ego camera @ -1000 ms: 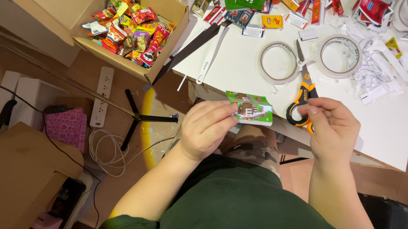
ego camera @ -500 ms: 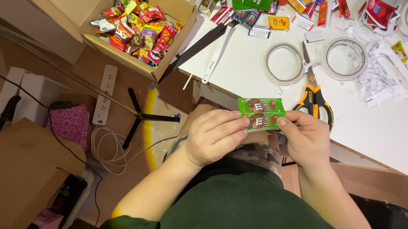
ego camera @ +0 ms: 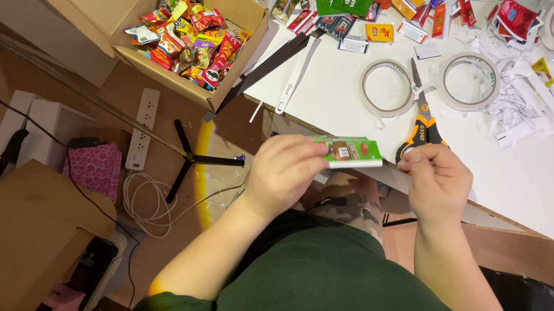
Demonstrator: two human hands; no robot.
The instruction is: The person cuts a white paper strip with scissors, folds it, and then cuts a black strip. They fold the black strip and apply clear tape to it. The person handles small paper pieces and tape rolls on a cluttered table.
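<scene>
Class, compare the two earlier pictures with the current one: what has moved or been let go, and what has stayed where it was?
The left hand has lifted the green packet off the table edge and still holds it. The right hand, which gripped the packet's other end half a second ago, has let go and drawn back. The scissors, tape rolls and box stayed put.
</scene>
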